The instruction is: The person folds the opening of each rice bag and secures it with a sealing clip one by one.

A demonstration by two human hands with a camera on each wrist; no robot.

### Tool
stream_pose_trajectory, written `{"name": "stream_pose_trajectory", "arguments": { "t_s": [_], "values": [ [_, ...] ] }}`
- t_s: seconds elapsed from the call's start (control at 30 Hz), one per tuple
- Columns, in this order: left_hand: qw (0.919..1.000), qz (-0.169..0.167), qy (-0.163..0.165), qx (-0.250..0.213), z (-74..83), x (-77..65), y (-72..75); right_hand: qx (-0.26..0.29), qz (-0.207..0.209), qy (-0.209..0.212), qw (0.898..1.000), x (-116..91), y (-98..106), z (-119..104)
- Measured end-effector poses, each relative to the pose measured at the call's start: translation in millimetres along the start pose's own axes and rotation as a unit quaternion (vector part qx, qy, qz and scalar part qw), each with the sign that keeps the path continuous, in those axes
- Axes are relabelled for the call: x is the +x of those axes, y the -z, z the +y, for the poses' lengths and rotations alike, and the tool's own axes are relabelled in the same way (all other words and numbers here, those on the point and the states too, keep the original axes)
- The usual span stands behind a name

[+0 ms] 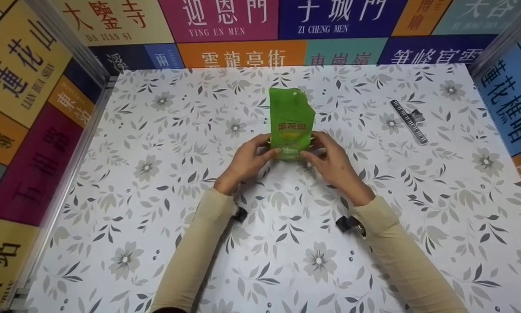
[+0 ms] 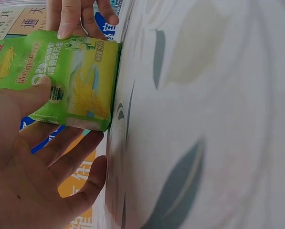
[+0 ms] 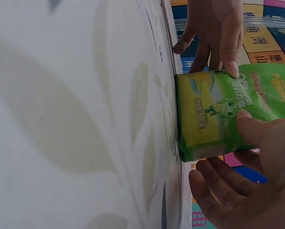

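Note:
A green food bag [image 1: 292,117] with red lettering and a torn-looking, uneven top edge stands upright on the table. My left hand [image 1: 252,157] grips its lower left side, thumb on the front and fingers behind. On the lower right side, my right hand [image 1: 332,164] holds it the same way. In the left wrist view the bag [image 2: 61,95] shows a yellow panel with a wheat picture near its base. The right wrist view shows the bag [image 3: 214,114] with its bottom touching the tabletop, and a small green cartoon figure on the panel.
A black-and-clear bar-shaped clip [image 1: 409,122] lies on the table to the right of the bag. The table [image 1: 191,243] has a white cover with grey flowers and leaves. Colourful panels with Chinese lettering [image 1: 225,26] stand along the back and both sides.

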State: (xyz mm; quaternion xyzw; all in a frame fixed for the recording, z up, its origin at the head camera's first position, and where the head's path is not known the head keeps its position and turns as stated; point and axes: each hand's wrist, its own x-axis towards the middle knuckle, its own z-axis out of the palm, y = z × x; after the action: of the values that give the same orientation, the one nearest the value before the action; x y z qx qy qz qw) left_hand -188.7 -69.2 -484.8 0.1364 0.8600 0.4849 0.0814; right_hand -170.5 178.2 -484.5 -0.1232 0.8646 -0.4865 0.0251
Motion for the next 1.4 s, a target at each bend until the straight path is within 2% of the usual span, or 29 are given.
{"name": "stream_pose_trajectory", "arguments": {
  "t_s": [0.43,1.4],
  "values": [
    [0.9997,-0.014,-0.002,0.020,0.7,-3.5,0.7,0.005,0.004,0.001,1.000,-5.4,-0.4,0.0],
    [0.9996,-0.028,0.000,0.008,1.4,-8.0,-0.3,0.007,0.013,0.014,1.000,-17.4,-0.3,1.5]
  ]
}}
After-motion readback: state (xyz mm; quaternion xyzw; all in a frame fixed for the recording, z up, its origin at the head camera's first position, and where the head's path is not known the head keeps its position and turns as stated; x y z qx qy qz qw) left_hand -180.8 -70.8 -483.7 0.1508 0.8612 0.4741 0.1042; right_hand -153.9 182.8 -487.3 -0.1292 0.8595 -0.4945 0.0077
